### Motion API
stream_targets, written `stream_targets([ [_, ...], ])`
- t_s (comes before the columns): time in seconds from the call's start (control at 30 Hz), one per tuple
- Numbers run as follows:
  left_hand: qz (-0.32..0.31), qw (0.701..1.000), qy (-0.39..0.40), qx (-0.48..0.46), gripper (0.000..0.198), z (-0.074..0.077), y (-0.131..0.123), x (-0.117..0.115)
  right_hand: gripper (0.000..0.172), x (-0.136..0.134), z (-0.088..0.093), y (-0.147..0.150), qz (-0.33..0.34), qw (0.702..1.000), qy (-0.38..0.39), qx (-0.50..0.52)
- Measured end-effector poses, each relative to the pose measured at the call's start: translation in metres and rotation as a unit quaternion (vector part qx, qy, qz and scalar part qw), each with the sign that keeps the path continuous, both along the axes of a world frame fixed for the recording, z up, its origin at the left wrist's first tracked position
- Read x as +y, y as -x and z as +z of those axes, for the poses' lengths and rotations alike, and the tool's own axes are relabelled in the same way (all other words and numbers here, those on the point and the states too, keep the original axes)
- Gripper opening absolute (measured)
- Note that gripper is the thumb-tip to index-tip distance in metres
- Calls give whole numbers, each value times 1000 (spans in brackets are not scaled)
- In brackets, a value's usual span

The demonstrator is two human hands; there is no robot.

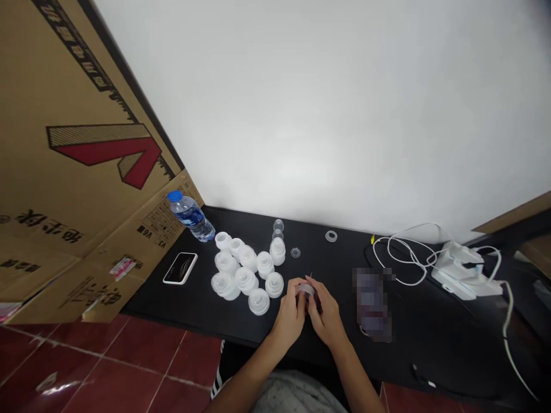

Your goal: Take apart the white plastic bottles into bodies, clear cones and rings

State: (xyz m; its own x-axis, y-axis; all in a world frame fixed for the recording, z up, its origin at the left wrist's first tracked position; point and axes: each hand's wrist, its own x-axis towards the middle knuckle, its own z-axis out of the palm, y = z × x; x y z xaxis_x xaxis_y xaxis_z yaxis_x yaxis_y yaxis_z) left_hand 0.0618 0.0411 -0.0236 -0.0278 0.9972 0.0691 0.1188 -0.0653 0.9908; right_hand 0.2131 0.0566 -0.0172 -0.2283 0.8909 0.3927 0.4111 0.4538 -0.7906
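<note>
My left hand [293,310] and my right hand [325,314] meet over the table, their fingers closed around a translucent white bottle ring [306,288]. The fingers hide its lower part, and whether a teat sits in it I cannot tell. To the left stand several white baby-bottle tops [259,302] with clear teats, grouped closely. Behind them a white ringed top [278,252] stands near two clear domed pieces [278,225]. A clear teat [295,252] lies alone beyond my hands, and a loose white ring [331,236] lies farther back to the right.
On the black table [241,327] a water bottle [191,217] and a phone [181,268] are at the left, by a large cardboard box [86,189]. At right are a blurred-out object [372,304], white cables [404,258] and a white power strip [460,272]. A white wall rises behind.
</note>
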Motion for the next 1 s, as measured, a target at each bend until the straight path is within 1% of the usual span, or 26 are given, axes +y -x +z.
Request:
stream_targets([
  [0.07,-1,1000,-10,3,24,2,0,0,45,1,-5,0,-27,1000,0,10],
  [0.13,-18,999,-30,20,24,5,-1,0,39,2,-8,-1,-55,998,0,14],
  [0.23,-58,994,-76,57,30,12,-1,-1,35,4,-10,-4,-91,996,19,16],
  [0.37,-111,978,-132,117,43,16,-1,-2,26,1,-7,-8,-137,988,59,34],
  [0.43,-115,969,-157,153,49,18,-1,-4,25,0,-4,-8,-143,986,66,46],
  [0.5,-102,961,-173,190,53,24,3,-10,26,-1,-4,-8,-139,987,68,47],
  [0.53,-96,958,-177,205,54,29,6,-15,27,0,-4,-7,-141,987,67,45],
  [0.6,-96,952,-189,220,55,44,18,-30,29,2,-5,-7,-167,982,71,49],
  [0.63,-104,949,-199,220,55,53,26,-39,31,4,-6,-7,-184,978,74,58],
  [0.7,-101,941,-246,211,55,74,46,-57,33,7,-9,-8,-210,971,83,83],
  [0.73,-85,938,-264,207,54,86,59,-63,34,8,-10,-8,-216,968,88,93],
  [0.77,-56,936,-281,203,50,97,72,-66,35,8,-12,-9,-216,967,92,97],
  [0.8,13,931,-312,189,44,108,87,-65,35,9,-13,-10,-214,968,95,96],
  [0.83,67,927,-322,181,37,119,103,-61,35,9,-15,-11,-209,969,98,90],
  [0.87,105,924,-326,174,31,128,120,-53,34,9,-16,-12,-204,970,101,83],
  [0.9,142,921,-320,172,26,136,137,-43,34,9,-17,-13,-197,972,103,76],
  [0.93,188,921,-288,181,20,141,155,-29,34,9,-17,-13,-189,974,104,72],
  [1.0,244,923,-201,219,20,146,188,0,32,9,-17,-12,-172,977,100,76],
])
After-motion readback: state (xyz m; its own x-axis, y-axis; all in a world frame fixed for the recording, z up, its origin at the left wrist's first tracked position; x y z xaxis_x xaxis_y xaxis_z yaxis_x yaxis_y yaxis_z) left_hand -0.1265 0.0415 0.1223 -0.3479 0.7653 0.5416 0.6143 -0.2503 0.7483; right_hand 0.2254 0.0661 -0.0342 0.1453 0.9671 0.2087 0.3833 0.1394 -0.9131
